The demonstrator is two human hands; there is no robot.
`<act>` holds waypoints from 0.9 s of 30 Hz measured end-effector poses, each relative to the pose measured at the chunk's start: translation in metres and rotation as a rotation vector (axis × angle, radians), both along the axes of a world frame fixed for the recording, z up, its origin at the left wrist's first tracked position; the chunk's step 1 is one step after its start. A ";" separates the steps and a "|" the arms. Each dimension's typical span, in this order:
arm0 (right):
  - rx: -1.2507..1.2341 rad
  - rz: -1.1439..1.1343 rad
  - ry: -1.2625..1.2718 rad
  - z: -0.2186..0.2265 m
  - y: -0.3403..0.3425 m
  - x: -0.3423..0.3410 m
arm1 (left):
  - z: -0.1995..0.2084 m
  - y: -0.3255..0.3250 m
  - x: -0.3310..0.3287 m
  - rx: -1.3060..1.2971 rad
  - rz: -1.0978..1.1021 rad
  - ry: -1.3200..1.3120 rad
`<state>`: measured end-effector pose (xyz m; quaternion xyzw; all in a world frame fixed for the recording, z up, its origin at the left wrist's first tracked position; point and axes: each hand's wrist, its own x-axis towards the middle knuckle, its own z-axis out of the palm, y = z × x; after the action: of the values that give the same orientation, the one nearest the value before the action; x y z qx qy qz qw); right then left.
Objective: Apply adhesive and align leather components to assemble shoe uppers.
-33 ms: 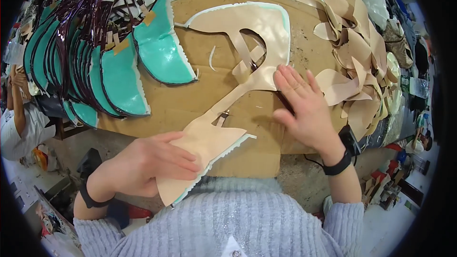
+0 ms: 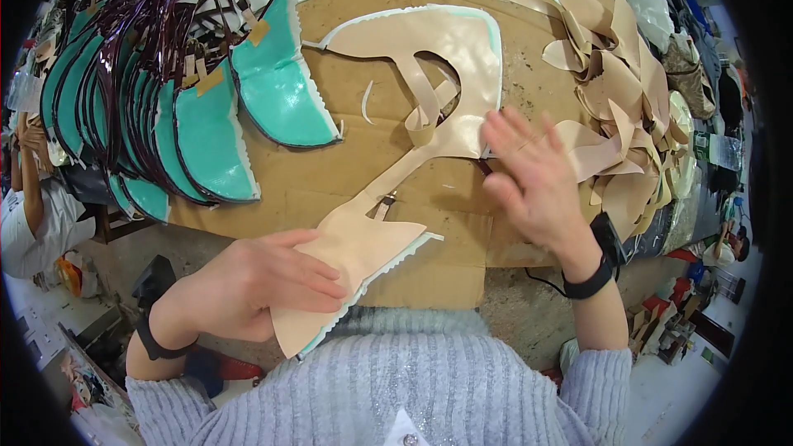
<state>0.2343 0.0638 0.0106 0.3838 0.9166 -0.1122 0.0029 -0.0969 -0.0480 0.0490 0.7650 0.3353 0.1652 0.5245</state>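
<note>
A beige shoe upper (image 2: pixel 467 66) with a white, scalloped edge lies on the cardboard, its narrow middle running down to a wider near part. Flat on that near part rests my left hand (image 2: pixel 277 285), fingers stretched out. My right hand (image 2: pixel 533 165), slightly blurred, is open with spread fingers beside the far part's right edge; whether it touches is unclear. A thin strap (image 2: pixel 419 87) crosses the cut-out, and its end curls up near the middle. A small buckle (image 2: pixel 388 198) shows beside the narrow part.
Turquoise-lined pieces with dark edging (image 2: pixel 206 136) are stacked at the left, dark glossy strips (image 2: pixel 153 16) heaped over them. A pile of loose beige pieces (image 2: pixel 619 91) lies at the right. Cardboard (image 2: pixel 355 173) covers the table. People are visible at both far sides.
My right hand has shifted slightly right, away from the upper's edge. The strap's end has moved and now curls up near the middle. My left hand stays in place.
</note>
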 end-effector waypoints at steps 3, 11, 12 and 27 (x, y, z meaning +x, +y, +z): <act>0.207 -0.046 0.224 -0.003 0.027 -0.017 | 0.004 0.004 0.001 -0.044 0.010 -0.009; 0.190 -0.128 0.020 -0.036 0.035 -0.033 | 0.006 0.001 0.002 -0.008 0.018 0.016; 0.250 -0.229 0.017 -0.044 0.040 -0.034 | 0.007 -0.001 0.003 -0.010 0.028 0.018; 0.304 -0.102 0.159 -0.063 0.095 -0.076 | -0.002 -0.015 0.000 0.031 0.084 -0.030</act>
<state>0.1585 0.1586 -0.0524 0.4157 0.8997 -0.0025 -0.1333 -0.0972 -0.0631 0.0466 0.7558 0.3565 0.2034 0.5101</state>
